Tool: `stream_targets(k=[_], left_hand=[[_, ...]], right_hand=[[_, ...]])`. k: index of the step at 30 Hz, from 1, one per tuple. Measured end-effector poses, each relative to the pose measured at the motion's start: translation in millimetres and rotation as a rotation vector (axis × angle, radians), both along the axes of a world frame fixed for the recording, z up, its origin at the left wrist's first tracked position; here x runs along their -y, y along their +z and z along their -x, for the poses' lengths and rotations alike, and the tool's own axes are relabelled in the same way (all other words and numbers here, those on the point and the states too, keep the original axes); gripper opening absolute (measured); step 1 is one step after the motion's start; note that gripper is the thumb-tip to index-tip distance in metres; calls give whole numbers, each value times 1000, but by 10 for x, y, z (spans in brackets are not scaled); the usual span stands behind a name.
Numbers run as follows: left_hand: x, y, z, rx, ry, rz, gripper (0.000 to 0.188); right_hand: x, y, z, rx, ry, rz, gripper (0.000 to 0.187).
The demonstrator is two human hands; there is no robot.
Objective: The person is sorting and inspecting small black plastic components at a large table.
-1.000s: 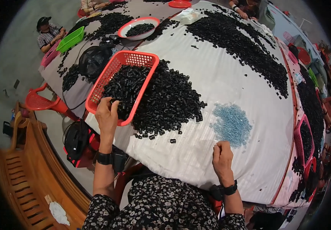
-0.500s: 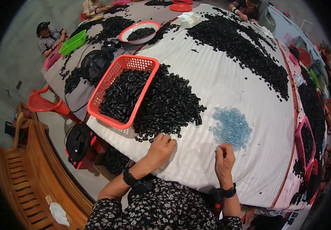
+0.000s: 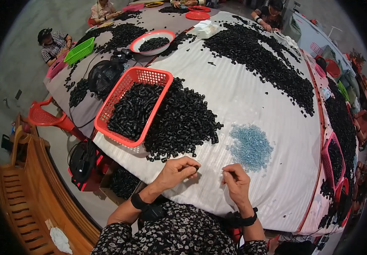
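Observation:
My left hand (image 3: 175,173) is closed in a pinch on a small black plastic piece (image 3: 196,167), mostly covered by the fingertips. Across a short gap, my right hand (image 3: 237,180) pinches thumb against forefinger; a tiny pale speck shows at the tips, too small to name. Beyond the left hand lies a heap of short black tubular pieces (image 3: 181,121). A red plastic basket (image 3: 165,87) full of similar black pieces stands against that heap. Just past my right hand, small clear bluish pieces (image 3: 251,148) are spread in a patch on the white cloth (image 3: 291,170).
A white bowl with a red rim (image 3: 137,48) holds more black pieces farther back. A larger black spread (image 3: 272,63) covers the far right. Several people sit around the table. A wooden bench (image 3: 43,191) and a red chair (image 3: 43,115) stand at left.
My left hand has left the near edge of the black heap with a black piece in its fingertips. My right hand has drawn left, away from the bluish patch, toward the left hand.

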State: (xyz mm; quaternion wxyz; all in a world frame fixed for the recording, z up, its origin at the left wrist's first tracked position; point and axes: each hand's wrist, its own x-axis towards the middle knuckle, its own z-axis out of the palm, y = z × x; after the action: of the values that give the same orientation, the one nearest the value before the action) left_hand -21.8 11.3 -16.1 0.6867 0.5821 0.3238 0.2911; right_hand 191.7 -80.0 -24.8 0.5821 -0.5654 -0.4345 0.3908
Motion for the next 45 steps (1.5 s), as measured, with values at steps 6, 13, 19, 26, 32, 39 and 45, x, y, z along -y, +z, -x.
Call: stream_targets(k=[6,13,19,26,32,39,45], left_hand=[[109,134,-88,118,-32,121,19],[151,124,-79,64,-54,98,17],[165,114,-104,68,67,53,16],[168,135,-146,-16,103,-54,16],[154,25,-135,0,193,-81,15],[209,82,-122,-45,162,-114,18],[224,145,-104,-63,82,-95,17]], right_hand=[[-107,395,243,-261,244,2,13],[-144,352,307,-43,268,20,7],[-154,414,268,278,252,-74,10],[-184,420,307,430,290,-192,15],[-159,333,306,442,277,-211,12],[-115,385,273,-84,235,73,6],[-194,369,256,45,271,-84,5]])
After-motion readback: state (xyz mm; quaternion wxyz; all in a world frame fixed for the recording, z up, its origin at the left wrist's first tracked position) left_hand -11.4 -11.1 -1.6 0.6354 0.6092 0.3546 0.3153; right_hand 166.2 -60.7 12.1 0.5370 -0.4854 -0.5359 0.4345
